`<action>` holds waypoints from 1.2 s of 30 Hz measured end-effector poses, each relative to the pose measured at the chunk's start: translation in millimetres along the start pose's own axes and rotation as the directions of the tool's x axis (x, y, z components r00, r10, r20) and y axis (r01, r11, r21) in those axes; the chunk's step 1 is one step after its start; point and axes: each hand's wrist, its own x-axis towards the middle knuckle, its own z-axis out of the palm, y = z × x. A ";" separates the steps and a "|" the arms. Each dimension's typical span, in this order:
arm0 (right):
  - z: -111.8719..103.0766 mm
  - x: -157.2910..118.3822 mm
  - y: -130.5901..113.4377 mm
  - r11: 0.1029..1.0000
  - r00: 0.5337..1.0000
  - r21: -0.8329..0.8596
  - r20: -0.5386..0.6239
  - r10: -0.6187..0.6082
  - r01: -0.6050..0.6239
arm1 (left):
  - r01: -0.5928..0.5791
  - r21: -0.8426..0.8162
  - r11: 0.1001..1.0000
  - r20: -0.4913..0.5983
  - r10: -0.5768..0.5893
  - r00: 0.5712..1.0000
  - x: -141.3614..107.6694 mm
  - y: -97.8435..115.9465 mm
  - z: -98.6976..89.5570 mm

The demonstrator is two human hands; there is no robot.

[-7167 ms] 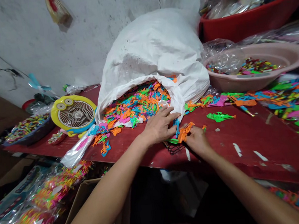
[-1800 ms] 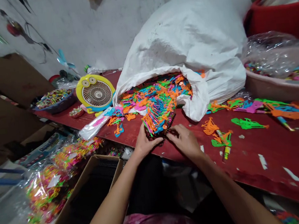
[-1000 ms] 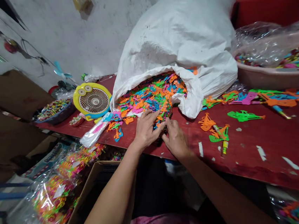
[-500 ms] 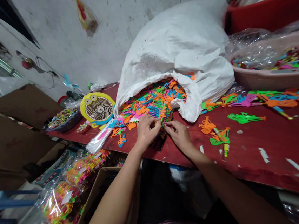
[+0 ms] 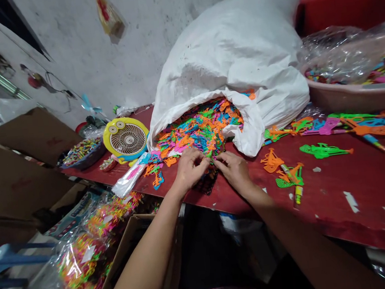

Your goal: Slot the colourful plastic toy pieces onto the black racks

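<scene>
Colourful plastic pieces [image 5: 194, 128] spill from the mouth of a large white sack [image 5: 234, 45] onto the red table [image 5: 323, 195]. In front of the pile, my left hand [image 5: 192, 166] has its thumb and fingers pinched at a small greenish piece. Close beside it, my right hand [image 5: 233, 168] is also closed, fingertips together near the same spot; what it grips is too small to make out. Beneath and between both hands lies a dark mesh-like item [image 5: 207, 185], partly covered by them.
A yellow fan [image 5: 127, 139] and a blue basket of small pieces [image 5: 83, 154] stand left. At right are a pink basin [image 5: 354, 95], a green toy [image 5: 325, 150] and orange toys [image 5: 271, 160]. An open cardboard box [image 5: 121, 256] sits below the table edge.
The camera view has shifted slightly, so the sack and right-hand items appear farther right. Both hands remain together at the pile, with the fingertips slightly moved.
</scene>
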 end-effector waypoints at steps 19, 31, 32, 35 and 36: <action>4.6 -2.8 10.0 0.913 0.980 0.356 0.066 0.188 -0.199 | 0.001 0.125 0.992 0.172 -0.023 0.985 8.1 0.4 -9.9; 1.7 10.2 1.1 0.953 0.997 0.295 0.008 0.077 -0.076 | -0.171 0.202 0.964 0.320 0.100 0.942 14.5 -2.7 -14.2; -0.3 11.6 -0.7 0.961 0.997 0.265 0.018 0.070 -0.072 | -0.176 0.191 0.966 0.321 0.108 0.941 14.6 -3.3 -14.8; -5.5 15.9 -2.0 0.973 0.992 0.202 0.076 0.100 -0.113 | -0.148 0.143 0.979 0.300 0.099 0.949 14.2 -3.5 -16.7; -7.0 17.3 -1.3 0.974 0.989 0.185 0.100 0.113 -0.130 | -0.105 0.124 0.987 0.281 0.067 0.957 14.1 -2.5 -17.2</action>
